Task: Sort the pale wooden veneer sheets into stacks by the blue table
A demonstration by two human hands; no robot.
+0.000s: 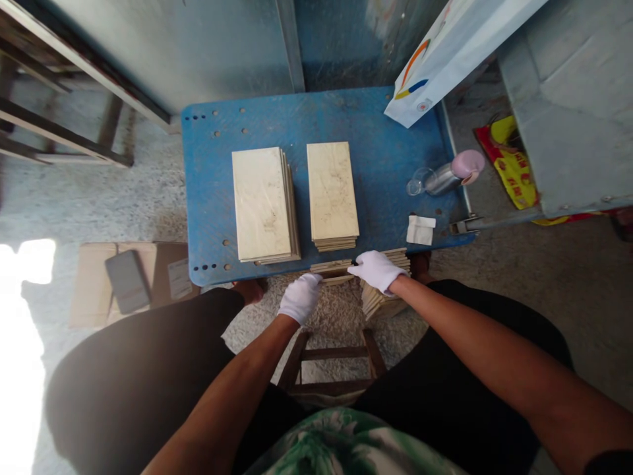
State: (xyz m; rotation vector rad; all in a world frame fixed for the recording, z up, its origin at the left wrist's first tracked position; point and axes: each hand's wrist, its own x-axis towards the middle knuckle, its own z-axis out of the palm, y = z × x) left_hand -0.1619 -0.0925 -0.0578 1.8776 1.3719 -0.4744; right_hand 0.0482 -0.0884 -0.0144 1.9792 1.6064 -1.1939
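Both my hands wear white gloves at the near edge of the blue table. My left hand (301,298) is closed on the left end of a thin pale wooden board (337,281), seen nearly edge-on. At its other end, my right hand (378,270) grips the same board. Just behind it, the edges of several more boards show, and I cannot tell whether these are held too. Two stacks of pale boards lie flat on the table, a left stack (263,204) and a middle stack (332,191). Another stack (383,302) sits below my right hand, partly hidden by it.
The blue table (212,178) stands against a metal panel. At its right are a steel flask with a pink lid (467,165), a clear cup (416,185), a white paper piece (421,230) and a white bag (420,79). A phone (127,280) lies on cardboard at left.
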